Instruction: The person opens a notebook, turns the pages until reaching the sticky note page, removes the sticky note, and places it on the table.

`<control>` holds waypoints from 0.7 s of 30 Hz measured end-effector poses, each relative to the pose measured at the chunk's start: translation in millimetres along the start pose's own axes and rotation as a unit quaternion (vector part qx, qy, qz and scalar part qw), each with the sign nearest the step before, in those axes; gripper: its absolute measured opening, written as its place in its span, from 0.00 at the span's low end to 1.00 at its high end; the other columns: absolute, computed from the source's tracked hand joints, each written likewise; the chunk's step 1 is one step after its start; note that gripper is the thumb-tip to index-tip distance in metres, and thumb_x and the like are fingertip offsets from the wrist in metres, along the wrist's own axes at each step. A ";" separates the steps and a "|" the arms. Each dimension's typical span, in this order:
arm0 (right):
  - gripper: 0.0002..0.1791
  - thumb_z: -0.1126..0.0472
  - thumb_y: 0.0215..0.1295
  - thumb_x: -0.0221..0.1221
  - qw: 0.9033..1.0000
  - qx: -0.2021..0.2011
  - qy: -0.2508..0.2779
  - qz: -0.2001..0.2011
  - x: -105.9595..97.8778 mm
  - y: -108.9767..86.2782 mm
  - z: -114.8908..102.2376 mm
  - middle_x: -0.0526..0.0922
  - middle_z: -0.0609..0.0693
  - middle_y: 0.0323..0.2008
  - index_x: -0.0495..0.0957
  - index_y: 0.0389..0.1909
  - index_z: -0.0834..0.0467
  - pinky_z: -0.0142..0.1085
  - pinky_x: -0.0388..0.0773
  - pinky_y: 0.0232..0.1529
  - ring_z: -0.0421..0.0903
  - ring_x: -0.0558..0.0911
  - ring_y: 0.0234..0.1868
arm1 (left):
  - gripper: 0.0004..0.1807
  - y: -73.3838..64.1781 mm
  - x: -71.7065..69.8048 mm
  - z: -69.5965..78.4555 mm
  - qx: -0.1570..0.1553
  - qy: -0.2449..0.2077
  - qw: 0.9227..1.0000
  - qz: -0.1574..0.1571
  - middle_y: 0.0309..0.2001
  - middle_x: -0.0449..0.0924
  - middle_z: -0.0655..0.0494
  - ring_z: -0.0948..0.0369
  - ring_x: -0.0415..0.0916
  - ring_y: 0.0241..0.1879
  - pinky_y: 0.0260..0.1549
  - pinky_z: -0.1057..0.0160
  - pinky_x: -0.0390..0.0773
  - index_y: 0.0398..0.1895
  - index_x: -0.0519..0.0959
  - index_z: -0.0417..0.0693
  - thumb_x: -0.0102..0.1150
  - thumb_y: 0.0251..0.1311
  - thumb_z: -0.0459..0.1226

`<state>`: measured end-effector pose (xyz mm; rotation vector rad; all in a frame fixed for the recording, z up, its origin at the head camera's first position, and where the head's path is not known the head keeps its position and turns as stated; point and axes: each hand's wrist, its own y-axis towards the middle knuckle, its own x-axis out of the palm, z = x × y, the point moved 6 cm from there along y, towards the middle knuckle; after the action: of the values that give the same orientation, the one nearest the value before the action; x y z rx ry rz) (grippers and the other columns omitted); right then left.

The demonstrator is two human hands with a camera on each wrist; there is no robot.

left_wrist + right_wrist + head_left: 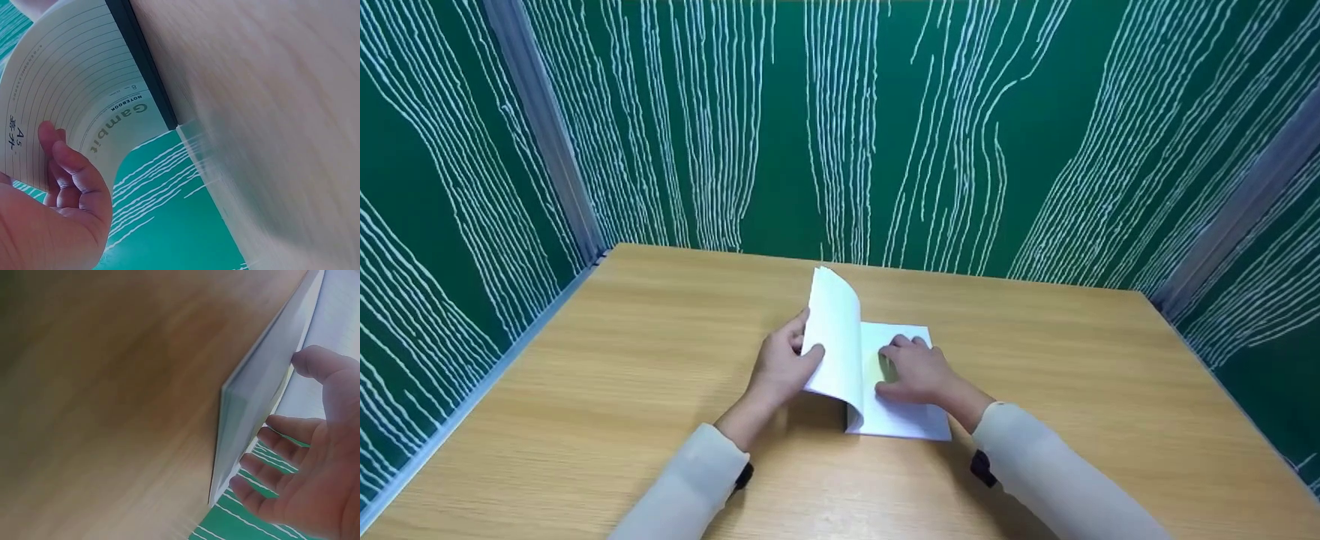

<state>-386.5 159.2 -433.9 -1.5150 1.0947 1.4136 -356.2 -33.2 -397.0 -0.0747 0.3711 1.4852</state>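
A notebook lies open on the table, its cover marked "Gambit" and "A5" in the left wrist view. My left hand grips the lifted cover and pages at their outer edge. The thumb lies on the page side and the fingers are behind, on the lined cover. These sheets stand up and bow over from the spine. My right hand rests its fingertips and thumb on the right-hand page, beside a pale yellow patch partly covered by the hand.
The wooden table extends round the notebook on all sides. A dark binding strip runs along the spine. Green walls with white lines enclose the table's back and sides. Dark bands show at both sleeve cuffs.
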 end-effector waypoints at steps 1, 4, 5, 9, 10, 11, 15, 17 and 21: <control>0.34 0.39 0.42 0.57 1.000 0.001 0.001 0.000 0.1 0.3 0.1 0.72 0.49 0.47 0.72 0.51 0.52 0.56 0.66 0.45 0.50 0.69 0.46 | 0.34 -0.1 0.1 -0.4 -0.002 0.000 1.000 -0.001 0.44 0.79 0.51 0.63 0.79 0.31 0.30 0.65 0.78 0.65 0.55 0.52 0.52 0.53 0.38; 0.33 0.39 0.43 0.57 1.000 0.006 -0.001 -0.001 0.8 1.5 0.8 0.73 0.48 0.47 0.72 0.50 0.51 0.56 0.66 0.46 0.49 0.69 0.45 | 0.34 -0.1 0.1 -1.4 -0.005 -0.002 1.000 -0.002 0.46 0.78 0.51 0.63 0.79 0.32 0.31 0.65 0.78 0.65 0.55 0.53 0.52 0.53 0.38; 0.32 0.39 0.43 0.57 1.000 0.005 -0.002 0.000 1.1 1.8 0.9 0.73 0.47 0.46 0.72 0.50 0.50 0.56 0.66 0.46 0.49 0.69 0.45 | 0.34 0.0 -0.3 -1.8 -0.007 -0.001 1.000 0.000 0.46 0.78 0.51 0.63 0.79 0.32 0.31 0.65 0.78 0.65 0.55 0.54 0.53 0.53 0.38; 0.30 0.39 0.45 0.56 1.000 0.002 -0.006 0.000 1.6 2.4 2.4 0.73 0.47 0.46 0.72 0.50 0.49 0.58 0.65 0.47 0.48 0.70 0.46 | 0.34 0.7 -1.5 -2.3 -0.006 -0.001 1.000 0.005 0.44 0.78 0.52 0.63 0.79 0.32 0.30 0.65 0.78 0.65 0.55 0.55 0.53 0.53 0.38; 0.29 0.39 0.46 0.56 1.000 0.001 -0.006 -0.001 1.5 2.5 3.0 0.73 0.46 0.46 0.72 0.50 0.48 0.58 0.64 0.47 0.48 0.70 0.46 | 0.34 0.9 -1.6 -2.4 -0.005 -0.002 1.000 0.005 0.44 0.78 0.52 0.63 0.79 0.32 0.30 0.65 0.78 0.65 0.55 0.55 0.53 0.53 0.38; 0.28 0.40 0.47 0.56 1.000 0.000 -0.005 -0.001 1.4 2.5 3.5 0.73 0.46 0.46 0.72 0.50 0.47 0.58 0.64 0.47 0.48 0.71 0.47 | 0.34 1.1 -1.5 -2.6 -0.005 -0.003 1.000 0.004 0.45 0.78 0.52 0.63 0.79 0.32 0.30 0.65 0.78 0.65 0.55 0.55 0.53 0.53 0.38; 0.26 0.41 0.48 0.57 1.000 -0.007 -0.007 -0.008 1.5 2.6 4.3 0.73 0.47 0.48 0.69 0.52 0.39 0.58 0.63 0.48 0.50 0.71 0.48 | 0.34 1.3 -0.4 -3.9 -0.011 -0.009 1.000 -0.001 0.46 0.77 0.53 0.63 0.79 0.33 0.31 0.64 0.78 0.65 0.54 0.55 0.52 0.54 0.39; 0.26 0.42 0.50 0.57 1.000 -0.016 -0.011 -0.015 2.3 2.5 2.9 0.73 0.47 0.49 0.66 0.54 0.34 0.57 0.64 0.48 0.51 0.71 0.47 | 0.34 0.8 -0.3 -4.1 -0.015 -0.010 1.000 -0.001 0.46 0.77 0.53 0.63 0.79 0.33 0.31 0.64 0.78 0.65 0.55 0.55 0.52 0.54 0.39; 0.26 0.45 0.52 0.57 0.999 -0.030 -0.019 -0.026 2.9 2.7 -1.6 0.73 0.48 0.46 0.64 0.53 0.28 0.51 0.66 0.47 0.50 0.70 0.43 | 0.34 0.5 -0.9 -3.4 -0.016 -0.010 1.000 0.002 0.46 0.77 0.52 0.62 0.79 0.33 0.30 0.64 0.78 0.65 0.55 0.53 0.53 0.54 0.38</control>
<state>-388.5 156.6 -436.6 -1.5410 0.9904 1.4447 -357.5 -35.0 -399.8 -0.0838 0.3314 1.4940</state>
